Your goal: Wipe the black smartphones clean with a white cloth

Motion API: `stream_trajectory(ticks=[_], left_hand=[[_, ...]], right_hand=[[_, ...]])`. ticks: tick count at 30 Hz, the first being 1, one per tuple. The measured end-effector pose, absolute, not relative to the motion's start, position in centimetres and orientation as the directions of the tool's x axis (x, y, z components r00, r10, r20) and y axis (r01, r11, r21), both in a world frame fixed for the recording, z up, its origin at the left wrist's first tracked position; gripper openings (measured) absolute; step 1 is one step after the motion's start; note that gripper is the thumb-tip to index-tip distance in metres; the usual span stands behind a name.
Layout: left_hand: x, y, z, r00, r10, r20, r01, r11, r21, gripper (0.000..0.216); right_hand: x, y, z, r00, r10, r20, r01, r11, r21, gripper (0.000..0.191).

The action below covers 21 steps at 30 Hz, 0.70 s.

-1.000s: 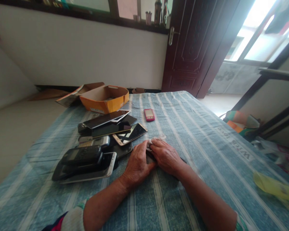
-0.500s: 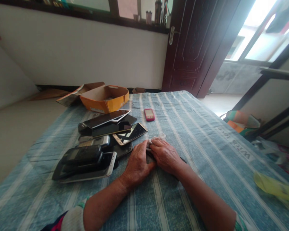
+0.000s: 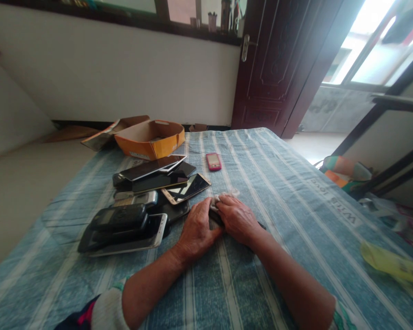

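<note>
A dark, flat phone (image 3: 214, 221) lies on the cloth before me, mostly covered by my hands. My left hand (image 3: 197, 231) grips its left edge between thumb and fingers. Pressed down on top of it, my right hand (image 3: 239, 221) has its fingers closed over a crumpled white tissue (image 3: 214, 202). A corner of the phone sticks out to the right, beneath my right wrist. Just beyond my left fingers rests a gold-edged phone (image 3: 187, 189) with its screen up.
Left of my hands is a pile of several phones, with a black handset (image 3: 119, 217) over a white-edged phone (image 3: 158, 231). A pink phone (image 3: 214, 162) lies farther off. An open orange box (image 3: 151, 146) stands at the back left. Yellow plastic (image 3: 392, 266) lies at right.
Both hands keep nearly the same place and grip on the phone and tissue. The view has shifted very slightly.
</note>
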State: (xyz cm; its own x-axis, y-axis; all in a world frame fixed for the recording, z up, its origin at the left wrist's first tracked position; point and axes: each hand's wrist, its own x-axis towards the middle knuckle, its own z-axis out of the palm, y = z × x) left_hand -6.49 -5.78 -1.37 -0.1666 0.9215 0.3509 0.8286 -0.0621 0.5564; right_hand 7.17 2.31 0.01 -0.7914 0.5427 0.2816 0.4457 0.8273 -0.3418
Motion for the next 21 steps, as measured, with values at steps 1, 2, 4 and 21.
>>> stream_trajectory(ticks=[1, 2, 4, 21], left_hand=[[-6.5, -5.8, -1.4, -0.171, 0.92, 0.352, 0.829, -0.059, 0.557, 0.065], [-6.5, -5.8, -1.4, -0.174, 0.919, 0.354, 0.829, -0.057, 0.557, 0.066], [-6.6, -5.8, -1.4, -0.177, 0.916, 0.359, 0.83, -0.058, 0.555, 0.067], [-6.4, -5.7, -1.5, -0.139, 0.923, 0.359, 0.849, -0.076, 0.523, 0.07]], right_hand=[[7.2, 2.3, 0.1, -0.78, 0.562, 0.274, 0.465, 0.815, -0.346, 0.024], [7.3, 2.3, 0.1, -0.772, 0.576, 0.268, 0.48, 0.805, -0.348, 0.024], [7.7, 2.0, 0.2, -0.767, 0.588, 0.256, 0.495, 0.797, -0.347, 0.025], [10.8, 0.2, -0.6, -0.761, 0.593, 0.262, 0.518, 0.799, -0.304, 0.029]])
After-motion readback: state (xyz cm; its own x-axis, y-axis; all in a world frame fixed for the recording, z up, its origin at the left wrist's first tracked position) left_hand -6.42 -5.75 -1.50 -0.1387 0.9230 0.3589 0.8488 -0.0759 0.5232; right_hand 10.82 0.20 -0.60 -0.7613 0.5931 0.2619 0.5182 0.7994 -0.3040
